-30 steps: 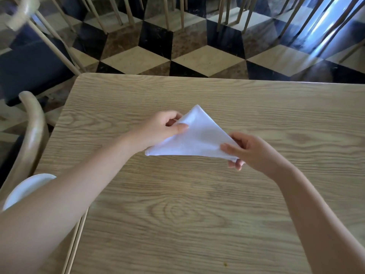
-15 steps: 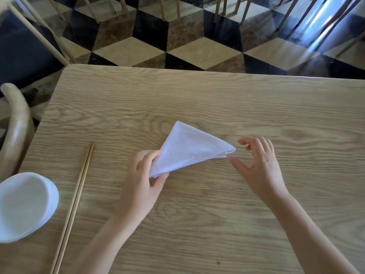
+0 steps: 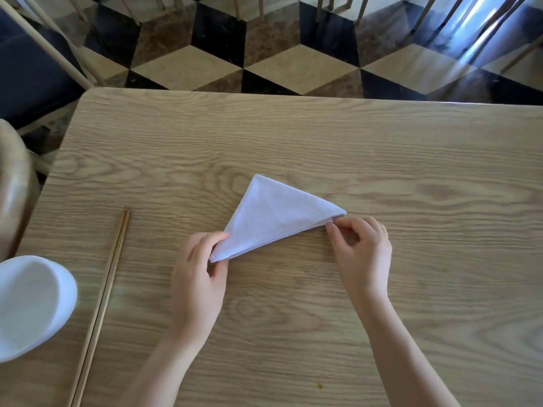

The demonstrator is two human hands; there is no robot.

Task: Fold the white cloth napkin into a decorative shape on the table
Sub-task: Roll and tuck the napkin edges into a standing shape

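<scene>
The white cloth napkin [image 3: 273,217] lies on the wooden table [image 3: 411,160], folded into a triangle with its apex pointing away from me. My left hand [image 3: 199,274] pinches the near left corner between thumb and fingers. My right hand [image 3: 360,248] pinches the right corner with its thumb and fingertips. Both corners are held close to the tabletop.
A pair of wooden chopsticks [image 3: 102,301] lies to the left of the napkin. A white bowl [image 3: 29,304] sits at the table's left edge. A curved chair back [image 3: 14,183] stands at the left, and chair legs stand on the checkered floor [image 3: 293,63] beyond the table.
The napkin went from held up in both hands to lying on the table. My right hand let go, then closed on the right corner again. My left hand shifted to the near left corner.
</scene>
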